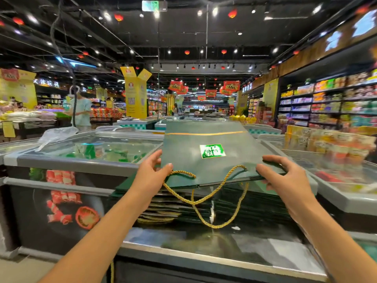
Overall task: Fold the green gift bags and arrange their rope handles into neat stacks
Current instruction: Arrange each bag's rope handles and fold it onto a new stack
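The left grip (152,176) pinches the near left corner of a flattened green gift bag (204,156), thumb on top. The fingers beneath are mostly hidden, so how far they curl under is a guess. The right grip (285,178) clamps the near right corner the same way, thumb over the top face and fingers below the edge. Neither is spread wide; both are closed on the bag. Holding the two near corners probably keeps the bag flat and level, label up, so it can be lowered squarely.

The bag hangs in the air, tilted slightly up at its far end, just above a stack of folded bags (234,203) of the same green. Its gold rope handles (214,199) droop from the near edge in two loose loops across the front of the stack. They will likely need tucking in before the pile looks neat.

The stack sits on the glass lid of a chest freezer (204,252), set back from the metal rim nearest the person, with a band of glass showing in front. Another freezer (81,160) stands to the left and shelved snack packs (326,146) to the right. Both are well apart from the hands, so the bag can come straight down.
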`<state>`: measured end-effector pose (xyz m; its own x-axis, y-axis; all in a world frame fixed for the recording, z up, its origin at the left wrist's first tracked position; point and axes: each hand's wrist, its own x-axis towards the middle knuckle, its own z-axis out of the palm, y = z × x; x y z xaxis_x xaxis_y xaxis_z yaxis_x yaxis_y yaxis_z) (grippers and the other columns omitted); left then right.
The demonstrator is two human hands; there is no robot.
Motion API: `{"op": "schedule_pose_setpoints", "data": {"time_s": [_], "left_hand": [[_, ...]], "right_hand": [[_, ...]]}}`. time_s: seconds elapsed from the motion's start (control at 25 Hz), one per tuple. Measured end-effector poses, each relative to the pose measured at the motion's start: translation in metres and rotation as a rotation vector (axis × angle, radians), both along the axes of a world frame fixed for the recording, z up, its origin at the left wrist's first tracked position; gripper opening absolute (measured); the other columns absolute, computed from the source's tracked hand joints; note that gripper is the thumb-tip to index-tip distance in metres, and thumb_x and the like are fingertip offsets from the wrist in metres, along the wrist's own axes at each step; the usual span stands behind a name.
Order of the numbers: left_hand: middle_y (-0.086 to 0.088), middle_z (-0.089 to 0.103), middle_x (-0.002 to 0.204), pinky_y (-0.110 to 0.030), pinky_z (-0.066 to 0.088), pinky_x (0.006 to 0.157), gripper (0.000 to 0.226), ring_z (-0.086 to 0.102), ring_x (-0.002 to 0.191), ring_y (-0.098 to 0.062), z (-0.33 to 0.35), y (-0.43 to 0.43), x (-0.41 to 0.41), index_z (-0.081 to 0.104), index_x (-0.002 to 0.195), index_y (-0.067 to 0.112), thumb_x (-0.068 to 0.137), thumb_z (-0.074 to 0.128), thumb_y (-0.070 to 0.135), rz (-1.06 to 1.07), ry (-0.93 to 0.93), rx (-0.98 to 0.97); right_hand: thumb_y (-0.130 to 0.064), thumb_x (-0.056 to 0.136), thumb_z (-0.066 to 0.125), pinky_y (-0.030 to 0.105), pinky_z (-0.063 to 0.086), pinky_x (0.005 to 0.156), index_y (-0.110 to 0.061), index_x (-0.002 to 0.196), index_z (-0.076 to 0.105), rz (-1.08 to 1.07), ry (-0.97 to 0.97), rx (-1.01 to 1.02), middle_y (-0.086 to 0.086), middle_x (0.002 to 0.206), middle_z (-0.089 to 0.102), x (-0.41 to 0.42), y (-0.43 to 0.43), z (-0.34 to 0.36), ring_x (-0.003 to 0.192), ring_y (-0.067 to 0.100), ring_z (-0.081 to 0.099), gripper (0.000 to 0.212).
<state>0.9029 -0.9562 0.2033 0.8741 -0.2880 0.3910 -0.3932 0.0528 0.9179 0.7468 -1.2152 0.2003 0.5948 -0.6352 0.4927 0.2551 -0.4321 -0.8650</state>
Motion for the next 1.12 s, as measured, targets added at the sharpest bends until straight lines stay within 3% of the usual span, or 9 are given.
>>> {"op": "schedule_pose_setpoints", "data": {"time_s": [0.12, 0.28, 0.4, 0.6, 0.72, 0.92, 1.0, 1.12], "left_hand": [[0.001, 0.055, 0.126, -0.023, 0.045, 0.084, 0.057, 0.057, 0.094, -0.003, 0.007, -0.043, 0.002, 0.042, 0.152, 0.015, 0.099, 0.064, 0.015, -0.014, -0.038, 0.146], [-0.004, 0.055, 0.130, -0.011, 0.046, 0.079, 0.058, 0.058, 0.100, -0.005, 0.004, -0.090, 0.003, 0.042, 0.152, 0.011, 0.099, 0.064, 0.020, -0.072, -0.056, 0.252], [-0.012, 0.052, 0.145, -0.030, 0.043, 0.101, 0.062, 0.052, 0.129, -0.020, -0.007, -0.112, 0.009, 0.042, 0.152, 0.011, 0.097, 0.066, 0.025, -0.103, -0.038, 0.350], [-0.005, 0.056, 0.122, -0.031, 0.041, 0.090, 0.055, 0.055, 0.113, -0.019, -0.023, -0.125, 0.013, 0.048, 0.148, 0.012, 0.097, 0.064, 0.023, -0.084, 0.004, 0.448], [-0.003, 0.060, 0.124, -0.033, 0.047, 0.089, 0.050, 0.059, 0.110, -0.020, -0.018, -0.122, 0.022, 0.052, 0.143, 0.015, 0.096, 0.064, 0.029, -0.070, -0.016, 0.507], [-0.002, 0.047, 0.153, -0.038, 0.038, 0.112, 0.052, 0.051, 0.132, -0.021, 0.019, -0.142, 0.026, 0.045, 0.150, 0.020, 0.102, 0.053, 0.039, -0.003, -0.434, 0.695], [-0.003, 0.035, 0.162, -0.042, 0.029, 0.121, 0.056, 0.034, 0.147, -0.023, 0.026, -0.169, 0.031, 0.038, 0.155, 0.024, 0.104, 0.046, 0.044, -0.087, -0.611, 0.884], [-0.007, 0.018, 0.168, -0.050, 0.019, 0.124, 0.064, 0.017, 0.154, -0.030, 0.009, -0.205, 0.044, 0.023, 0.159, 0.033, 0.102, 0.033, 0.060, -0.163, -0.671, 1.210]], "right_hand": [[-0.031, 0.090, 0.074, 0.033, 0.043, 0.085, -0.023, 0.125, 0.064, -0.131, 0.122, -0.137, -0.005, 0.122, 0.064, -0.021, -0.026, -0.001, 0.097, 0.011, 0.061, 0.037], [-0.036, 0.091, 0.071, 0.030, 0.039, 0.093, -0.019, 0.133, 0.061, -0.242, 0.237, -0.231, -0.005, 0.128, 0.061, -0.042, -0.056, -0.013, 0.119, 0.013, 0.053, 0.046], [-0.041, 0.091, 0.070, 0.031, 0.042, 0.095, -0.019, 0.135, 0.060, -0.291, 0.311, -0.260, -0.005, 0.131, 0.062, -0.053, -0.073, -0.024, 0.126, 0.016, 0.055, 0.050], [-0.051, 0.092, 0.064, 0.032, 0.041, 0.092, -0.026, 0.131, 0.061, -0.279, 0.506, -0.308, 0.001, 0.136, 0.062, -0.061, -0.087, -0.039, 0.124, 0.020, 0.057, 0.046], [-0.063, 0.089, 0.057, 0.034, 0.043, 0.089, -0.030, 0.132, 0.059, -0.274, 0.648, -0.377, 0.004, 0.131, 0.061, -0.062, -0.093, -0.032, 0.117, 0.022, 0.057, 0.054], [-0.056, 0.095, 0.057, 0.036, 0.040, 0.105, -0.023, 0.145, 0.052, -0.225, 0.624, -0.535, -0.001, 0.147, 0.053, -0.024, -0.101, -0.001, 0.134, 0.020, 0.049, 0.060], [-0.060, 0.095, 0.054, 0.037, 0.036, 0.113, -0.024, 0.151, 0.044, -0.146, 0.703, -0.618, 0.000, 0.156, 0.044, 0.009, -0.105, 0.005, 0.142, 0.020, 0.041, 0.067], [-0.076, 0.092, 0.042, 0.048, 0.023, 0.123, -0.031, 0.159, 0.027, -0.074, 0.927, -0.674, 0.006, 0.168, 0.021, 0.052, -0.112, -0.003, 0.154, 0.026, 0.020, 0.082]]}}
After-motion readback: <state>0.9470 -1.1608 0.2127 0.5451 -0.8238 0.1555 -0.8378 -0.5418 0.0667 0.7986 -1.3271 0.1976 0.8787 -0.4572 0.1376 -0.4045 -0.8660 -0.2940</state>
